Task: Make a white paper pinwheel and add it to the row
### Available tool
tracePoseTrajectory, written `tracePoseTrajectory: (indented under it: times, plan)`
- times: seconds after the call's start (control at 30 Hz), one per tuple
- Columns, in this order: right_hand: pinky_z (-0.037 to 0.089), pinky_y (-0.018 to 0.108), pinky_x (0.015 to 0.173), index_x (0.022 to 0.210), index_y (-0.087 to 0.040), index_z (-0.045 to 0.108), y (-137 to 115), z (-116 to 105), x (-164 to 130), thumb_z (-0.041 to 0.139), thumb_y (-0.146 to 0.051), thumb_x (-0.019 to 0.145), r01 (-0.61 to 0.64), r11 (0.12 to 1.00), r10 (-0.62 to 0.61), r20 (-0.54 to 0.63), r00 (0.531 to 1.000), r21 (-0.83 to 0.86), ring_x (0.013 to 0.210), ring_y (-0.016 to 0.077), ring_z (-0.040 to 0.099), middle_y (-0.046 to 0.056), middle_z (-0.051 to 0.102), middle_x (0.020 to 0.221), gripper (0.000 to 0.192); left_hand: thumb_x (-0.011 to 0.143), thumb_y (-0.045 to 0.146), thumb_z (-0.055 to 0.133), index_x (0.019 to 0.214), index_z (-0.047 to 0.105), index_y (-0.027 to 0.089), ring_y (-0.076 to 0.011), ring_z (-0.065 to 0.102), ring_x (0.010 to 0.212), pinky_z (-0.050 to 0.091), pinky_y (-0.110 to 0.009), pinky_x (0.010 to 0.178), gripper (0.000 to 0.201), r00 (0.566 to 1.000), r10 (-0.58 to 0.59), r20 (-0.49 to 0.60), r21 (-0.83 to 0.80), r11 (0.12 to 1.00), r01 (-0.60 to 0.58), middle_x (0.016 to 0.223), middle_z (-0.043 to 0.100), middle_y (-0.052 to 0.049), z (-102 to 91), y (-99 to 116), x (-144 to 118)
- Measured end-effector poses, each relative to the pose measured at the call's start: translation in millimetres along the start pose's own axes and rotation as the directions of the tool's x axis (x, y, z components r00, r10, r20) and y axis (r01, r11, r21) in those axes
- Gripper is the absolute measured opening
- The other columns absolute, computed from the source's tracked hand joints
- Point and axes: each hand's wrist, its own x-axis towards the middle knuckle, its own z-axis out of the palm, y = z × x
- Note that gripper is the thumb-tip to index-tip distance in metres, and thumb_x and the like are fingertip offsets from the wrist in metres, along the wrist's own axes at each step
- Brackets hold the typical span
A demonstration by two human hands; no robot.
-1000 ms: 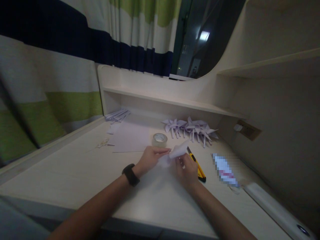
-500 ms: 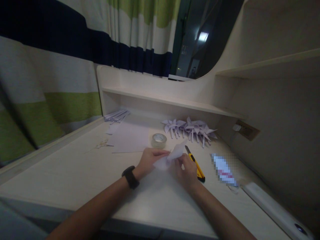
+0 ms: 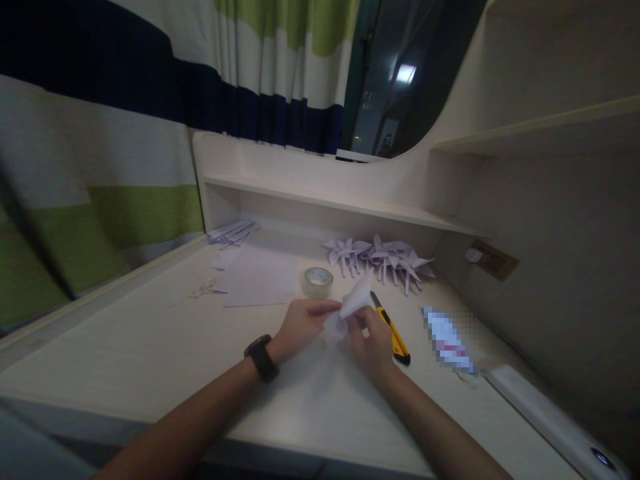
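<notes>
Head view | paper piece [image 3: 356, 298] now raised steeper than half a second ago | left hand [image 3: 301, 324] and right hand [image 3: 371, 340] both pinching it | fold in progress above tabletop [image 3: 150, 347]

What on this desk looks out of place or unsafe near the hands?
The yellow utility knife lies on the desk right beside the right hand, and its blade seems extended. Both hands, the left hand too, hold a piece of paper. Nothing is spilled.
</notes>
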Motion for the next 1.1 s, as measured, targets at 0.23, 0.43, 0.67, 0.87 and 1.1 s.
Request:
tracePoseTrajectory:
  times: [0.23, 0.43, 0.67, 0.87, 1.1]
  plan:
    - [0.041, 0.024, 0.056, 0.08, -0.018, 0.054, -1.3, -2.4, 1.8, 0.047, -0.019, 0.087, -0.049, 0.999, 0.048, 0.025, 0.999, 0.012, 0.06, 0.0131, 0.052, 0.002, 0.056, 0.072, 0.01, 0.07, 0.027, 0.072, 0.085, 0.075, 0.016, -0.023, 0.068, 0.083, 0.054, -0.032, 0.079, 0.019, 0.998, -0.058, -0.014, -0.065, 0.996, 0.057, 0.089, 0.074, -0.007, 2.7, -1.3, -2.5]
    - [0.042, 0.023, 0.051, 0.077, -0.018, 0.052, -7.3, 4.2, -0.8, 0.051, -0.024, 0.083, -0.362, 0.848, 0.361, 0.079, 0.929, 0.387, 0.058, 0.0134, 0.052, -0.001, 0.056, 0.066, 0.009, 0.069, 0.028, 0.073, 0.084, 0.075, 0.018, -0.0219, 0.069, 0.08, 0.054, -0.031, 0.078, 0.018, 0.995, -0.059, -0.075, -0.074, 0.996, 0.054, 0.086, 0.074, -0.005, 8.1, 1.5, -6.0]
    - [0.04, 0.022, 0.048, 0.08, -0.018, 0.05, -6.3, 11.3, -2.6, 0.05, -0.028, 0.084, -0.435, 0.754, 0.416, 0.155, 0.896, 0.492, 0.053, 0.0125, 0.049, -0.002, 0.051, 0.063, 0.01, 0.075, 0.027, 0.068, 0.09, 0.074, 0.018, -0.0199, 0.067, 0.089, 0.053, -0.029, 0.082, 0.019, 0.994, 0.036, -0.104, -0.03, 0.999, -0.039, 0.095, 0.073, -0.005, 11.5, -7.7, -7.4]
    - [0.038, 0.025, 0.06, 0.082, -0.018, 0.053, -11.1, -2.6, 1.8, 0.045, -0.022, 0.086, -0.154, 0.987, 0.158, 0.097, 0.983, -0.047, 0.068, 0.0156, 0.055, 0.004, 0.058, 0.077, 0.011, 0.076, 0.017, 0.063, 0.091, 0.074, 0.017, -0.0205, 0.068, 0.083, 0.053, -0.03, 0.078, 0.019, 0.994, 0.037, -0.103, 0.068, 0.997, -0.03, 0.091, 0.074, -0.004, 9.2, -4.7, -10.5]
    - [0.036, 0.024, 0.054, 0.08, -0.018, 0.053, -17.5, -1.8, 4.0, 0.045, -0.029, 0.087, -0.347, 0.937, 0.344, 0.064, 0.937, 0.035, 0.058, 0.0143, 0.054, 0.0, 0.058, 0.065, 0.015, 0.081, 0.027, 0.06, 0.099, 0.072, 0.019, -0.0202, 0.066, 0.093, 0.049, -0.03, 0.088, 0.023, 0.997, 0.06, -0.053, 0.08, 0.995, -0.056, 0.101, 0.072, -0.004, 9.4, -1.1, -12.1]
